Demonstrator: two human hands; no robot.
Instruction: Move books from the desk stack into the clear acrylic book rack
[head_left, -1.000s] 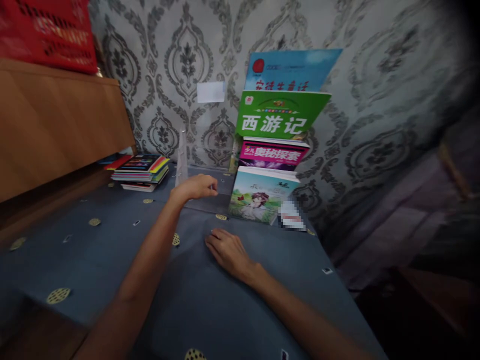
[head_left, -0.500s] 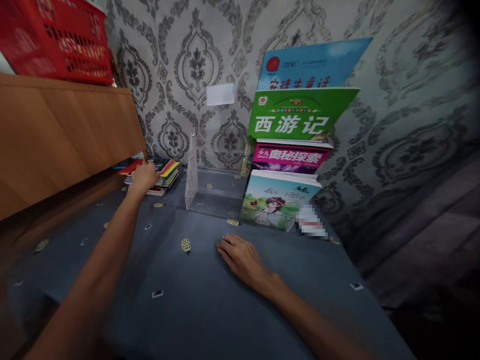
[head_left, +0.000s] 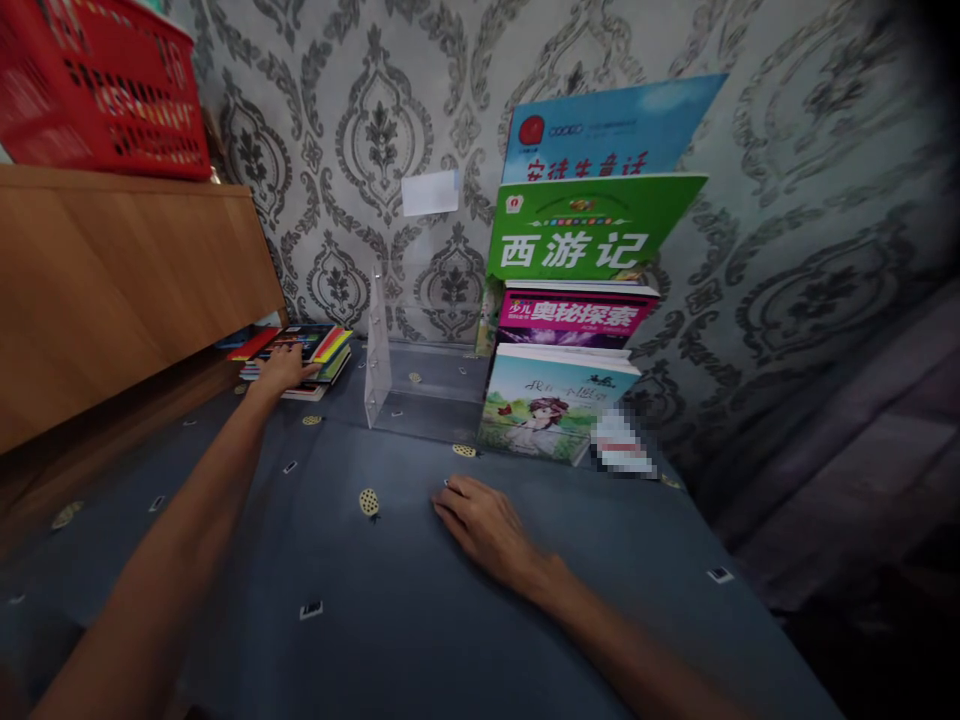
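Observation:
At the far left, my left hand (head_left: 279, 371) lies on a stack of books (head_left: 330, 362), palm down, with its fingers spread over the top cover. My right hand (head_left: 484, 525) rests on the blue cloth in front of the display rack, fingers loosely bent, with nothing seen in it. The clear rack (head_left: 377, 350) stands between the hands and the wall. Its right side bears a blue book (head_left: 600, 125), a green book (head_left: 592, 225), a magenta book (head_left: 574, 315) and a book with a girl on its cover (head_left: 551, 410), stepped one before another.
A wooden cabinet (head_left: 135, 300) overhangs the table's left side, and a red plastic basket (head_left: 105, 90) stands on it. Patterned wallpaper (head_left: 382, 130) rises behind the rack. A blurred-out pale item (head_left: 624, 445) sits by the front book. Dark curtain fabric hangs at right.
My left hand has spread its fingers and settled flatter on the stack, and the top books look less lifted. My right hand stays in place. The view has shifted slightly.

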